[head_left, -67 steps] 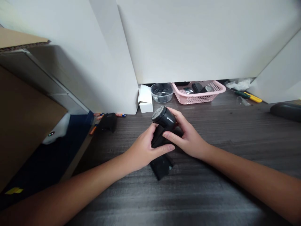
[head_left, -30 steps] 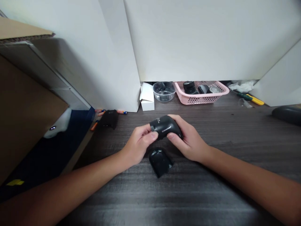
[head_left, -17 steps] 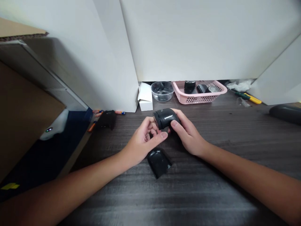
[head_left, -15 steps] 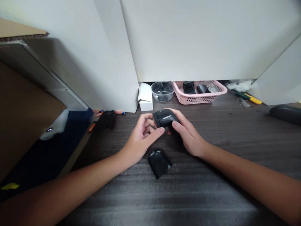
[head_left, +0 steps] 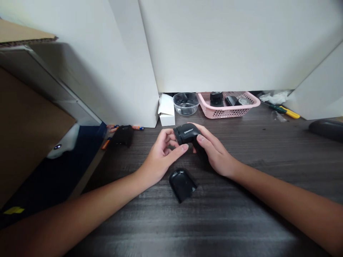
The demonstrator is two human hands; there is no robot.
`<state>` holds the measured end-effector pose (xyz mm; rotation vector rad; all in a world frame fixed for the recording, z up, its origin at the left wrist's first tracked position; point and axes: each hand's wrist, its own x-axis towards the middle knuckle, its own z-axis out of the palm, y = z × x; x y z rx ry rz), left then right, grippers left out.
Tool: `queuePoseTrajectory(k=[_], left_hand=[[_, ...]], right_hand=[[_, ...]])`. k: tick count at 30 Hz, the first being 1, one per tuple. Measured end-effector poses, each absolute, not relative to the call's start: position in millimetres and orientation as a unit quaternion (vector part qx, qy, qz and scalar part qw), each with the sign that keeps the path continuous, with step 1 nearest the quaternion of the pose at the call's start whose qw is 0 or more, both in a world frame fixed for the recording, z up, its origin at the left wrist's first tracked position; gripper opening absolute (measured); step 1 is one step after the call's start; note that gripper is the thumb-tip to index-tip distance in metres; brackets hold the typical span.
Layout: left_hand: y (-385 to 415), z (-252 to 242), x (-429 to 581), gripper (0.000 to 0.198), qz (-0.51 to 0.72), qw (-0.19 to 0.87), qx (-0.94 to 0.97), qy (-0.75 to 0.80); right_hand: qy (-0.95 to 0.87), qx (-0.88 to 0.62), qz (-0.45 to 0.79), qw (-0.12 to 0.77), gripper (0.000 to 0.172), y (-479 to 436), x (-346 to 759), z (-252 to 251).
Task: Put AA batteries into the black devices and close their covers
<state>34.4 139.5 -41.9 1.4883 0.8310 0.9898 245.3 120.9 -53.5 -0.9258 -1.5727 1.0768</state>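
Observation:
A black angled device (head_left: 189,132) with small white lettering is held above the dark wood-grain table (head_left: 214,221). My right hand (head_left: 218,151) is wrapped round its body and handle, the thumb on the near side. At its ribbed round end, my left hand (head_left: 163,153) has curled fingers behind and the thumb along the lower edge, closed on that end. Below the two hands a black curved cover (head_left: 182,185) lies on the table, touched by neither hand.
Along the back stand a white box (head_left: 167,110), a clear round bowl (head_left: 186,104) and a pink basket (head_left: 227,112) with black parts. A yellow-green tool (head_left: 289,112) lies right, a black object (head_left: 122,135) and orange batteries (head_left: 106,143) left. A dark object (head_left: 327,130) sits far right.
The device has tilted slightly in my hands, its lettering now slanting a little more. The whole view has shifted slightly; both hands keep their hold.

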Motion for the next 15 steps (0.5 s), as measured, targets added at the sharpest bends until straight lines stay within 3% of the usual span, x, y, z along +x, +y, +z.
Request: queuePoseTrajectory(k=[10, 15], left_hand=[[136.5, -38.9, 33.4, 0.060, 0.451, 0.495, 0.641, 0.376], [136.9, -39.2, 33.8, 0.048, 0.450, 0.502, 0.627, 0.390]], right_hand=[[-0.609, -0.375, 0.493, 0.495, 0.054, 127.7, 246.4, -53.6], [-0.626, -0.386, 0.473, 0.486, 0.051, 124.3, 245.9, -53.5]])
